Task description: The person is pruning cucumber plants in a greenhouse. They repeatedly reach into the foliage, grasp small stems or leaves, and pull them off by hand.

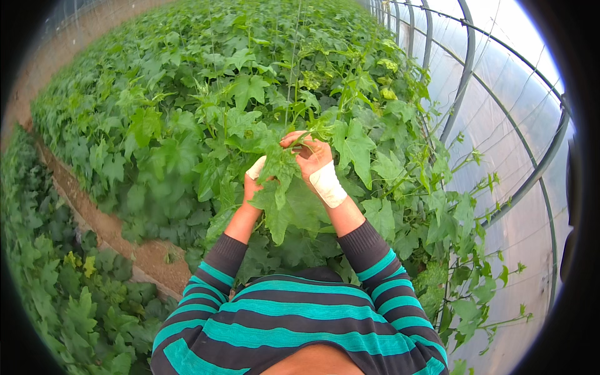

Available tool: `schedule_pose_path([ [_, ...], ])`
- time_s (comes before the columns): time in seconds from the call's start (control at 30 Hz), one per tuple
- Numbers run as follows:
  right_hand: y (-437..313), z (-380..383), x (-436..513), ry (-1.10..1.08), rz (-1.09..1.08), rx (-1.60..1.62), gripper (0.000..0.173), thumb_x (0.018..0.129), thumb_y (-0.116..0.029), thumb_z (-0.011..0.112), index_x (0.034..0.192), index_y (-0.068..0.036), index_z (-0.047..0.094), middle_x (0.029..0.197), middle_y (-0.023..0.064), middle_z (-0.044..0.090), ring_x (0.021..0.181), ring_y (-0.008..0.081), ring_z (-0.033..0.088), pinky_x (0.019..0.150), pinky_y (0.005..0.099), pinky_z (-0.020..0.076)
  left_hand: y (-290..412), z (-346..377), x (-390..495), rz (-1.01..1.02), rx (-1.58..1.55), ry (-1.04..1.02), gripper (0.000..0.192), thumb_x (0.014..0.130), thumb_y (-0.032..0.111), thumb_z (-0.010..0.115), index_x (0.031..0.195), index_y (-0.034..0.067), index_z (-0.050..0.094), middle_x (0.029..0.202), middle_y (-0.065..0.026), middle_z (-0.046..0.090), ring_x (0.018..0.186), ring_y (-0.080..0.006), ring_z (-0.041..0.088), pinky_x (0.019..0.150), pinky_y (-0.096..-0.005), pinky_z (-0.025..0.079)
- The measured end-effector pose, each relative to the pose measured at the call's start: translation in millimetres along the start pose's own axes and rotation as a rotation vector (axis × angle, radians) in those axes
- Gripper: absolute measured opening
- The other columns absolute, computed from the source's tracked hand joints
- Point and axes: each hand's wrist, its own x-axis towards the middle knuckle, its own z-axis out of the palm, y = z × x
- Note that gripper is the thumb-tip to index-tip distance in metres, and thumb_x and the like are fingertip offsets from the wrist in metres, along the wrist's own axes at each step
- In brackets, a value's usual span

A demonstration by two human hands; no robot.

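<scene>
My right hand (315,157) is raised among the foliage, its fingers curled around a green vine shoot (307,136). A white patch (327,184) is stuck across the inside of that wrist. To its left, my left hand (253,183) is mostly hidden behind lobed vine leaves (280,176), so its fingers cannot be made out. Another white patch (256,168) covers part of this hand. Large leaves hang between my two wrists. A thin upright string (292,61) rises through the plants just beyond my hands.
Dense climbing vines (178,84) fill the ground ahead, some leaves yellowed (388,93). A bare soil path (136,253) runs along the left, with more plants (84,318) beyond it. On the right stand curved greenhouse hoops (464,79) and plastic sheeting (506,248), with shoots poking towards it.
</scene>
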Motion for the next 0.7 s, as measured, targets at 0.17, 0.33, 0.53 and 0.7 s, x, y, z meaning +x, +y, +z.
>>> schedule_pose_path([
  [0.17, 4, -3, 7, 0.226, 0.165, 0.028, 0.011, 0.086, 0.003, 0.06, 0.097, 0.002, 0.061, 0.092, 0.0048, 0.065, 0.082, 0.011, 0.061, 0.076, 0.0236, 0.049, 3, 8, -1, -0.115, 0.168, 0.071, 0.028, 0.09, 0.009, 0.061, 0.115, -0.003, 0.058, 0.095, -0.0077, 0.066, 0.084, -0.0144, 0.062, 0.07, -0.0268, 0.05],
  [0.33, -24, -2, 6, 0.209, -0.233, -0.507, 0.014, 0.081, 0.006, 0.06, 0.093, -0.002, 0.061, 0.087, 0.0083, 0.063, 0.075, 0.0175, 0.061, 0.069, 0.0262, 0.0487, 9, 14, -2, -0.018, 0.141, 0.024, 0.024, 0.09, 0.009, 0.06, 0.111, -0.004, 0.058, 0.098, -0.008, 0.064, 0.087, -0.0187, 0.063, 0.074, -0.0305, 0.05],
  [0.53, -48, -9, 23, 0.192, -0.529, -0.979, 0.02, 0.075, 0.002, 0.062, 0.094, -0.005, 0.063, 0.091, 0.0103, 0.059, 0.086, 0.0297, 0.056, 0.073, 0.0373, 0.0478, -4, 5, 0, 0.009, 0.167, 0.013, 0.021, 0.09, 0.008, 0.06, 0.107, -0.003, 0.059, 0.095, -0.0063, 0.064, 0.088, -0.0177, 0.062, 0.075, -0.0311, 0.05],
  [0.7, -49, -7, 21, 0.128, -0.48, -1.016, 0.023, 0.075, -0.002, 0.064, 0.097, -0.007, 0.064, 0.081, 0.0094, 0.057, 0.077, 0.0284, 0.057, 0.068, 0.0369, 0.0461, -16, -9, 2, -0.009, 0.236, 0.072, 0.023, 0.09, 0.011, 0.06, 0.109, -0.003, 0.059, 0.104, -0.0105, 0.064, 0.09, -0.0205, 0.065, 0.072, -0.031, 0.053],
])
